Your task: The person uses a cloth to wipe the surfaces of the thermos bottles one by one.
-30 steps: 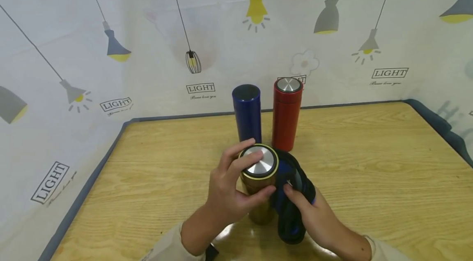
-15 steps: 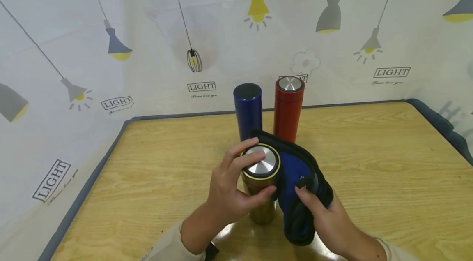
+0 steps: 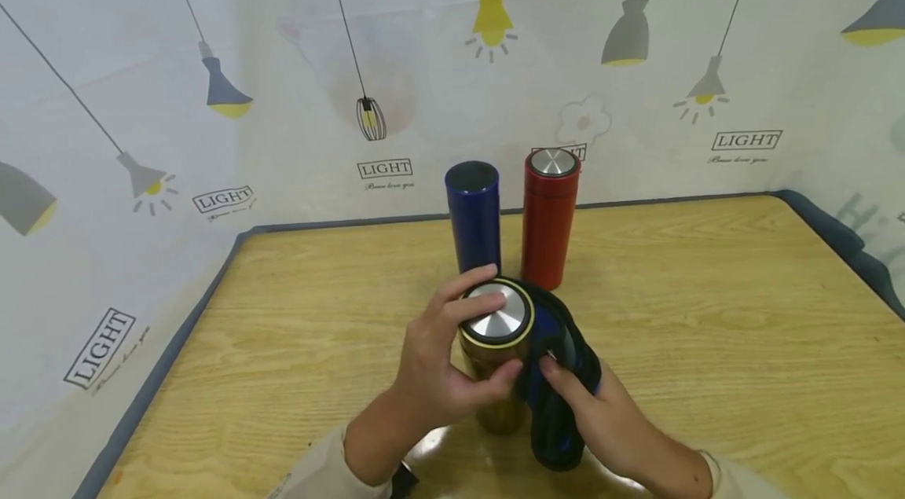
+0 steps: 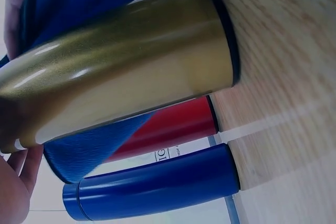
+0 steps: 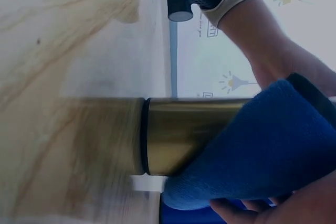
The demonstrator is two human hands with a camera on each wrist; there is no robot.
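A gold-brown thermos flask (image 3: 500,416) with a brushed steel lid stands upright on the table. My left hand (image 3: 441,361) grips its top, fingers over the lid and thumb against the near side. On the flask's right, my right hand (image 3: 608,416) holds a blue fuzzy cloth (image 3: 555,440) with black edging, the thumb on top of the bunched folds. In the right wrist view the cloth (image 5: 268,135) lies along the gold flask (image 5: 181,129), covering part of its side. Fabric shows on both sides of the flask (image 4: 136,61) in the left wrist view.
Behind the hands stand a blue thermos flask (image 3: 474,220) and a red thermos flask (image 3: 547,228) with a steel lid, both upright. The wooden table (image 3: 318,318) ends at a lamp-printed curtain (image 3: 424,35). A black wrist device (image 5: 197,3) sits at the left cuff.
The right hand swung the cloth out to the right, uncovering more blue fabric, then brought it back left behind the gold flask. The left hand keeps its hold on the flask's top.
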